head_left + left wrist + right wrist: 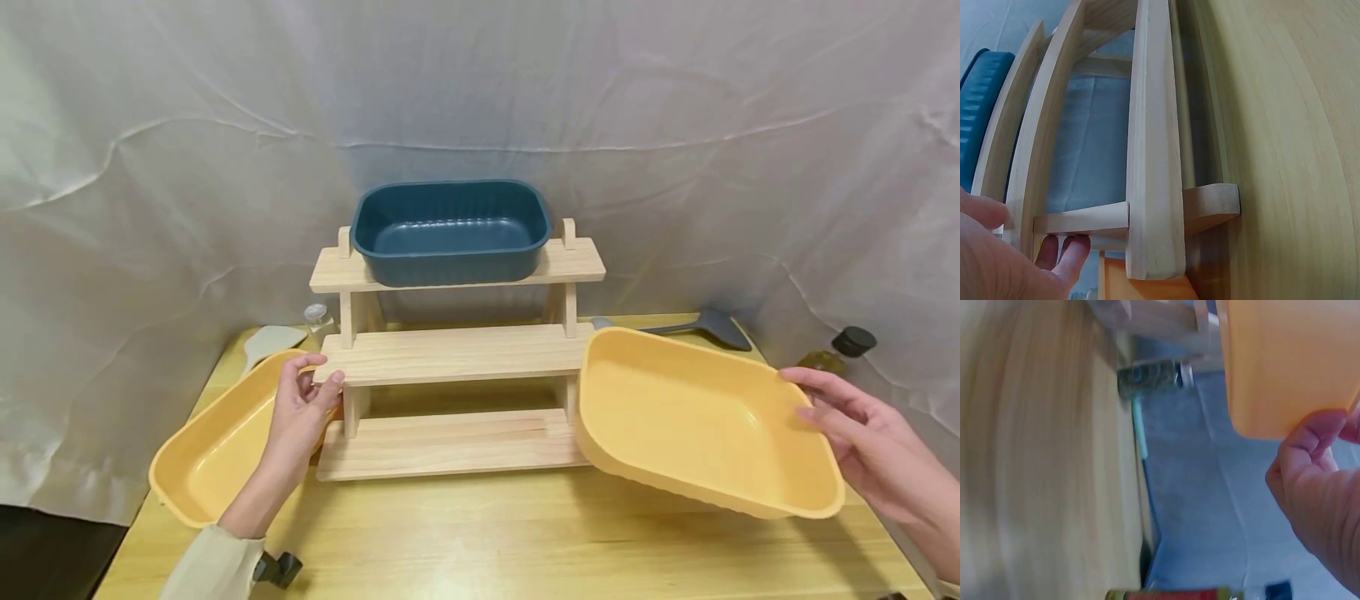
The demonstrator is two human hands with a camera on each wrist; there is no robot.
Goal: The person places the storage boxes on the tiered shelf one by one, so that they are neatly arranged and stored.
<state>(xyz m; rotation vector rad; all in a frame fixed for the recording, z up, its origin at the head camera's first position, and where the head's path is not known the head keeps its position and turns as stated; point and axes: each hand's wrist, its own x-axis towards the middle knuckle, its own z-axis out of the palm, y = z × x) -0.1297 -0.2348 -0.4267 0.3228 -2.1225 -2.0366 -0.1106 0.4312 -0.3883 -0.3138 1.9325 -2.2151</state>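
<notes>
A three-tier wooden shelf (pixel 457 354) stands at the middle of the table. My left hand (pixel 300 408) grips the left end of its middle board, thumb on top and fingers at the side and underneath, as the left wrist view (pixel 1016 250) shows. By its right end, my right hand (pixel 862 442) pinches the rim of a yellow plastic bin (pixel 697 417), tilted and raised off the table. A dark teal bin (pixel 450 233) sits on the top board. Another yellow bin (pixel 217 450) lies left of the shelf, partly behind my left forearm.
A pale spatula (pixel 272 340) and a glass jar (pixel 318 317) are behind the left bin. At the back right lie a dark turner (pixel 720 329) and a black-capped bottle (pixel 853 342). Grey cloth (pixel 480 75) hangs behind the table (pixel 465 542).
</notes>
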